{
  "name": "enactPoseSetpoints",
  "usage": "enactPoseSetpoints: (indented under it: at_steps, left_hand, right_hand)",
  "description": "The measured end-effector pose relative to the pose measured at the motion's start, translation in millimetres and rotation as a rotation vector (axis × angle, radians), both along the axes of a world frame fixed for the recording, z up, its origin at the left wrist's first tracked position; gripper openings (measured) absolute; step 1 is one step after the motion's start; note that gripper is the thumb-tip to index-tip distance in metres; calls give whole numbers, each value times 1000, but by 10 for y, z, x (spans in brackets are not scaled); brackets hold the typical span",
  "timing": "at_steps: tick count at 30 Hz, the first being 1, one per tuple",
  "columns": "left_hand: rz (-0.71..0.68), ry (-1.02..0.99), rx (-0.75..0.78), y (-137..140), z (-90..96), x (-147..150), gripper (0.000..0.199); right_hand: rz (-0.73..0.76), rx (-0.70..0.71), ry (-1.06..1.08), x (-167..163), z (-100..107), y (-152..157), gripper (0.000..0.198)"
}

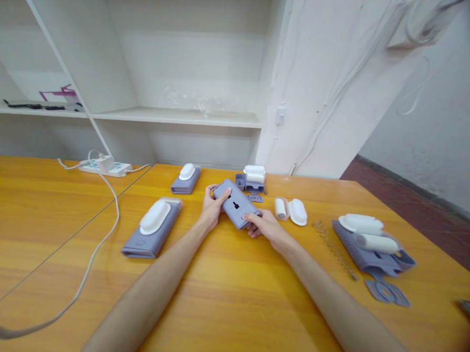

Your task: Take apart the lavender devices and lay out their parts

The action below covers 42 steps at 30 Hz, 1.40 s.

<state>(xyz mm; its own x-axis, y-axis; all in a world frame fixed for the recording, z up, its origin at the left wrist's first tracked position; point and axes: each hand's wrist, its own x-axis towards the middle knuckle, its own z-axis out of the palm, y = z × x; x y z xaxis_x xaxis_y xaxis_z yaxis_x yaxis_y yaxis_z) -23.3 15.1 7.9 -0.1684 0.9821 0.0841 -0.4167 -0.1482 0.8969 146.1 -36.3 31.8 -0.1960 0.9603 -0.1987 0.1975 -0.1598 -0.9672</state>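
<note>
1. Holding the case (233, 198) between your left hand (212, 207) and right hand (262, 224), you have it over the middle of the worktop (228, 302).
2. Your left fingers grasp its far end and your right fingers its near end, both thumbs on top.
3. Just beyond sit a shell (255, 188) and a plate (253, 198).
4. Rightward lie a roll (280, 208) beside a cover (297, 212), a spring (335, 251) and a larger-looking shell (372, 263) bearing white parts (375, 243).
5. Leftward, a near case (166, 233) and far case (185, 186) carry white covers (155, 217); a power strip (117, 170) sits farther left.
</note>
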Motion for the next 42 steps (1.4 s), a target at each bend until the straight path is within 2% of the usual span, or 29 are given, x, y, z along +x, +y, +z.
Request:
enactPoseSetpoints:
  at_steps: [4, 9, 22, 31, 42]
  left_hand:
    - [39, 6, 3, -14, 6, 0, 58]
    - [-80, 38, 39, -70, 62, -9, 51]
    - [-110, -4, 21, -63, 77, -23, 56]
    - [-120, 1, 30, -81, 95, -18, 54]
    - [-143, -54, 32, -81, 94, -18, 53]
  right_hand:
    - [-36, -47, 16, -12, -2, 11, 24]
    - [-31, -107, 106, 30, 19, 3, 25]
    - [128, -210, 77, 90, 126, -23, 34]
    - [-26, -184, 52, -18, 155, -63, 33]
    - [-173, -104, 104, -63, 20, -14, 27]
